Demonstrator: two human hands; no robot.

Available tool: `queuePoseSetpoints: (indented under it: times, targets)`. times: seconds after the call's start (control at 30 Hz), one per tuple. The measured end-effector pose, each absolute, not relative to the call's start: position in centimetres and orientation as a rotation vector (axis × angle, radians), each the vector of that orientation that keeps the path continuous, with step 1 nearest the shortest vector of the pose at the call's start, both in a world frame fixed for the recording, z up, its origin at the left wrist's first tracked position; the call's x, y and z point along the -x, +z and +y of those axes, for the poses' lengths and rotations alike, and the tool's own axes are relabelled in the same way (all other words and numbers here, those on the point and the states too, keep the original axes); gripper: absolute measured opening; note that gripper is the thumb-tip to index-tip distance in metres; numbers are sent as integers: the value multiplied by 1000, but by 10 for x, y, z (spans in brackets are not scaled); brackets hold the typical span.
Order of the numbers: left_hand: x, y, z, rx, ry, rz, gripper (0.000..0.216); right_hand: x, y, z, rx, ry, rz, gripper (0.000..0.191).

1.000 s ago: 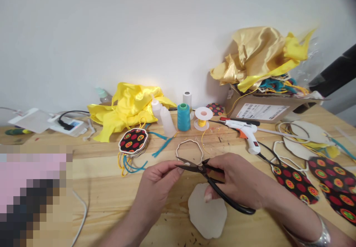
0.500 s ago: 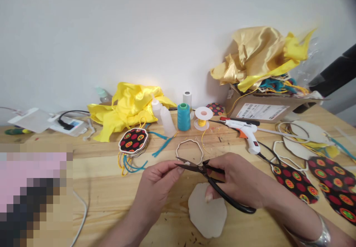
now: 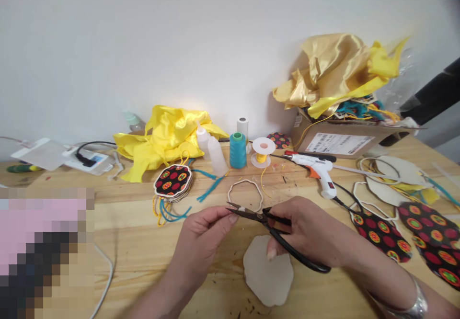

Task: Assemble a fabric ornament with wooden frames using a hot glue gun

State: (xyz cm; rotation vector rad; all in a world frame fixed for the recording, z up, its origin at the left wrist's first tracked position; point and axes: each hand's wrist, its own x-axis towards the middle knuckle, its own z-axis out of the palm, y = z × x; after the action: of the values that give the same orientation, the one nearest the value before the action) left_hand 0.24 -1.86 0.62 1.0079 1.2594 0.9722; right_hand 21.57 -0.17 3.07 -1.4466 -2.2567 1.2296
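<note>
My right hand (image 3: 307,230) grips black scissors (image 3: 278,235) by their handles, blades pointing left and slightly apart. My left hand (image 3: 203,235) is pinched closed at the blade tips, holding something too small to make out. Below the hands a white scalloped card piece (image 3: 268,278) lies flat on the wooden table (image 3: 143,261). Just behind the blades lies a thin white scalloped ring (image 3: 245,193).
Behind are a stack of patterned fabric discs (image 3: 172,181) with teal and yellow cords, squeeze bottles (image 3: 215,155), a teal thread cone (image 3: 237,150), a yellow cord spool (image 3: 262,151) and a glue gun (image 3: 318,173). Yellow satin (image 3: 165,137) and a cardboard box (image 3: 341,139) stand at the back. More patterned pieces (image 3: 381,235) lie right.
</note>
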Motion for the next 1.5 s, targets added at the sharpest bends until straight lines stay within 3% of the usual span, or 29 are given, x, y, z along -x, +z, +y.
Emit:
queuePoseSetpoints:
  times: [0.37,0.5,0.77,0.97,1.23,1.5]
  targets:
    - [-4,7,-17,-999,967,1291,13,-217,32,-1,1474,1192,-2265,14]
    - [-4,7,-18,-966,994,1335,15,-219,33,3,1534,1197,-2222,18]
    - [-6,10,-17,-996,957,1397,21,-222,34,4,1523,893,-2298,24]
    - [-7,10,-15,-1027,930,1347,17,-221,32,3,1422,1019,-2333,24]
    - [-9,6,-20,-1109,858,1319,17,-208,21,3,1289,1218,-1925,26]
    - [-14,9,-21,-1260,776,1272,18,-195,16,-6,1147,1356,-1783,14]
